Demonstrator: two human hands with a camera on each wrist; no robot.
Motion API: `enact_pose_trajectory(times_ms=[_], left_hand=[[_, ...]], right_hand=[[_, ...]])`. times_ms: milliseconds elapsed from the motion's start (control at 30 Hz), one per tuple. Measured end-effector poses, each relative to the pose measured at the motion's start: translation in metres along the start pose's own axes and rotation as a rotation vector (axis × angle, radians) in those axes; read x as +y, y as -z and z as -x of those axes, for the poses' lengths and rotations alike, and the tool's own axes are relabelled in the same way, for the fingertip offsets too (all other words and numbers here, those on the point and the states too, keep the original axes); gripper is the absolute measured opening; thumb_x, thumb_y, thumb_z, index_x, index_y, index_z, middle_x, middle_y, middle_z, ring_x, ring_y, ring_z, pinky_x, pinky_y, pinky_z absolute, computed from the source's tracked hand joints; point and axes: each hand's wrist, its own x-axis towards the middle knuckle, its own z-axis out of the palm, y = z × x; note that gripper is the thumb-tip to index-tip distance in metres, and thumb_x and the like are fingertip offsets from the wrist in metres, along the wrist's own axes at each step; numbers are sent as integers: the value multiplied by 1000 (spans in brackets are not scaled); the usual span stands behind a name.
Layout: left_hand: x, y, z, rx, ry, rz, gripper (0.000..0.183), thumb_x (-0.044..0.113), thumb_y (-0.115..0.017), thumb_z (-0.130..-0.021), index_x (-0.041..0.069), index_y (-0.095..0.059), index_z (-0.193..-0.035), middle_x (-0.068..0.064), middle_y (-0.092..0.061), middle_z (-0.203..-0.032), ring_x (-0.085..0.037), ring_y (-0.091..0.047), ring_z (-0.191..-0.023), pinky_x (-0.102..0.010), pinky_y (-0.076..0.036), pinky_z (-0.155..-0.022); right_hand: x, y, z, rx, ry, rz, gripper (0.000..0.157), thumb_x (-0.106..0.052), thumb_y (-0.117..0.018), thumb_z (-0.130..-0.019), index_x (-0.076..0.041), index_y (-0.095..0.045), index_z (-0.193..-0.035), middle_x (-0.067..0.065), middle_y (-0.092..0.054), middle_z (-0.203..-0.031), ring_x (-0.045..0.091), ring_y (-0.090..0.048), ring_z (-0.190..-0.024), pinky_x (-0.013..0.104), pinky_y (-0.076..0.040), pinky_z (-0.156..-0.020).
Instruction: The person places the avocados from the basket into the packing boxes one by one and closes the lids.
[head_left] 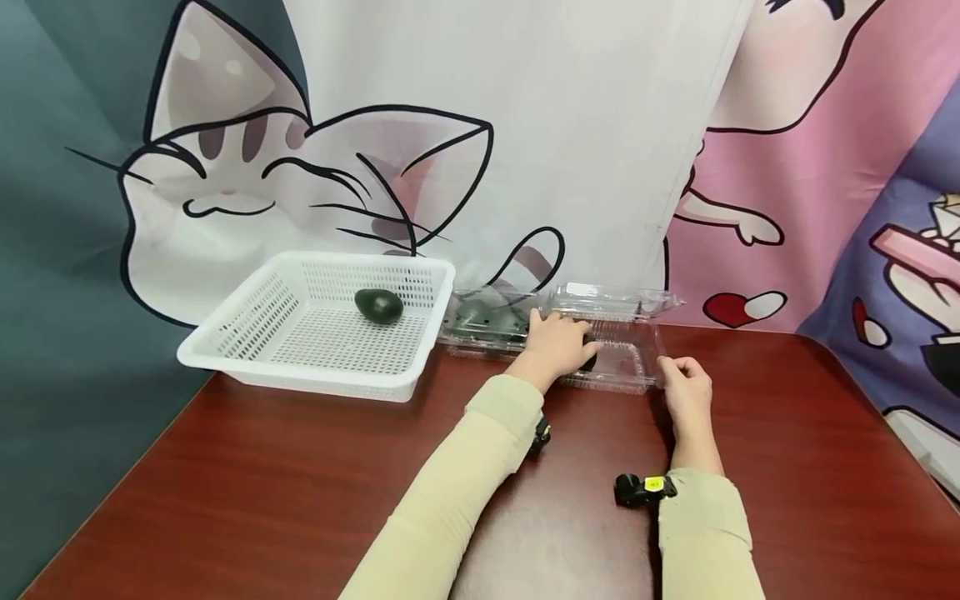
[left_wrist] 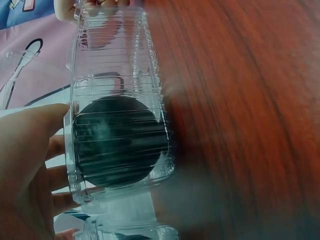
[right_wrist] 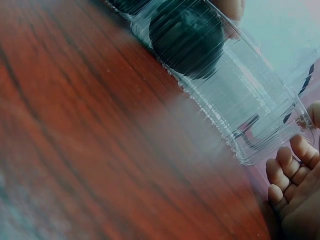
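A clear plastic clamshell container stands on the table with its lid raised at the back. My right hand pinches its right end; the curled fingers show in the right wrist view. At the container's left end sits a dark green avocado, seen through the ribbed wall. Over that end is my left hand, its fingers spread and its thumb at the near rim. It partly hides the avocado in the head view. Left of it, a second clear container holds green avocados.
A white perforated basket stands at the left with one avocado inside. Behind the reddish-brown table hangs a cartoon-printed cloth, close to the containers. Small black cameras are strapped at the wrists.
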Motion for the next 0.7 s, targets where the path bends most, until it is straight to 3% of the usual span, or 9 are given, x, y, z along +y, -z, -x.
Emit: enact_pose_trajectory(times_ms=[367, 467, 567, 700], left_hand=[[-11, 4, 6, 21, -9, -11, 49, 58, -36, -93, 35, -45, -134, 9, -51, -130, -16, -39, -122, -50, -17, -99], [-12, 8, 10, -5, -13, -13, 54, 59, -37, -92, 32, -41, -138, 6, -48, -135, -18, -36, -126, -52, -15, -103], [-14, 17, 15, -57, -43, -33, 59, 60, -38, -91, 30, -35, -142, 2, -43, -140, -22, -31, -130, -50, -16, -105], [-22, 44, 25, -105, -113, -77, 62, 60, -43, -89, 28, -36, -142, -2, -41, -140, -24, -29, -131, -45, -22, -104]], right_hand=[[-2, -9, 3, 3, 23, -55, 26, -25, -63, -85, -23, -52, -61, -12, -48, -52, 7, -46, -52, 20, -37, -51], [-1, -10, 5, 0, 17, -56, 26, -25, -63, -84, -22, -52, -61, -12, -48, -52, 8, -46, -54, 20, -37, -51], [0, -7, 5, 9, 5, -43, 26, -26, -64, -84, -23, -52, -61, -12, -47, -52, 8, -46, -55, 20, -36, -52], [0, -2, 2, 17, 12, -34, 29, -29, -64, -85, -23, -52, -59, -12, -47, -50, 8, -45, -57, 21, -35, -53]])
